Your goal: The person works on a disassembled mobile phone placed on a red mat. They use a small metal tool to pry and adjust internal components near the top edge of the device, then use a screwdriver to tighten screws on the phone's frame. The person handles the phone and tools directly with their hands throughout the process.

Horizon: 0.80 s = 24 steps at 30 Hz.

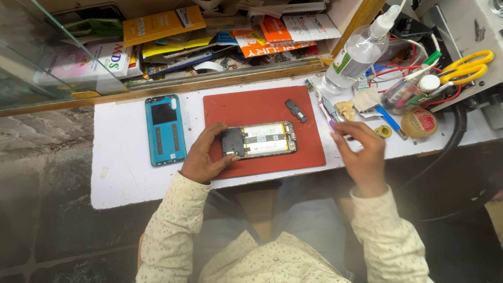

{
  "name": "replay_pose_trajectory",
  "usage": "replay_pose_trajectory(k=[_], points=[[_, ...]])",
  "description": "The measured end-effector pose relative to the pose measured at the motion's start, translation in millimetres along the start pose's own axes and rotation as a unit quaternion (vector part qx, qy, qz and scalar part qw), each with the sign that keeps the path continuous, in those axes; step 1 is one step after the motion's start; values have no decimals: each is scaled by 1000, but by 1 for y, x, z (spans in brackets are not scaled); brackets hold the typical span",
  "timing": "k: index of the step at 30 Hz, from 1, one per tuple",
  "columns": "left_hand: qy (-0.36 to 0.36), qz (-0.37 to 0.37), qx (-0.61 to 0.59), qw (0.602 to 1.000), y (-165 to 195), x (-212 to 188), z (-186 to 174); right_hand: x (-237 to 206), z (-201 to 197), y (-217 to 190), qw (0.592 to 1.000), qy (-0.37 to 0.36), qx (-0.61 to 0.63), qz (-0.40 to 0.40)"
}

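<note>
An opened phone (264, 139), back removed and battery showing, lies on a red mat (251, 107). My left hand (201, 154) grips its left end, thumb and fingers around the edge. My right hand (361, 152) hovers at the mat's right edge, fingers curled near a purple-tipped tool (326, 111); whether it holds the tool I cannot tell. A small black part (296, 110) rests on the mat above the phone. The blue back cover (165, 130) lies left of the mat.
A clear spray bottle (356, 55), yellow scissors (466, 67), a round tin (419, 123), tape roll (383, 131) and wires crowd the right. Packages and boxes (157, 23) fill a glass case behind. The white bench top (126, 173) ends near my lap.
</note>
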<state>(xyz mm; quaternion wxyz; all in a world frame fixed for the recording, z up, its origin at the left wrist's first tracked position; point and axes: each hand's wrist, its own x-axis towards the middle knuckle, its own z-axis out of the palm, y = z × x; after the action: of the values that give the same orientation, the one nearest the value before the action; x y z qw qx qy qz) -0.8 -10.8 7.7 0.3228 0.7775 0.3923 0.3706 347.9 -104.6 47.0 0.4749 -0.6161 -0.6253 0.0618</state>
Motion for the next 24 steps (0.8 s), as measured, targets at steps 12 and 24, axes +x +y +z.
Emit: replay_pose_trajectory(k=[12, 24], points=[[6, -11, -30, 999, -1, -1, -1, 54, 95, 22, 989, -73, -125, 8], [96, 39, 52, 993, 22, -7, 6, 42, 90, 26, 993, -61, -81, 54]])
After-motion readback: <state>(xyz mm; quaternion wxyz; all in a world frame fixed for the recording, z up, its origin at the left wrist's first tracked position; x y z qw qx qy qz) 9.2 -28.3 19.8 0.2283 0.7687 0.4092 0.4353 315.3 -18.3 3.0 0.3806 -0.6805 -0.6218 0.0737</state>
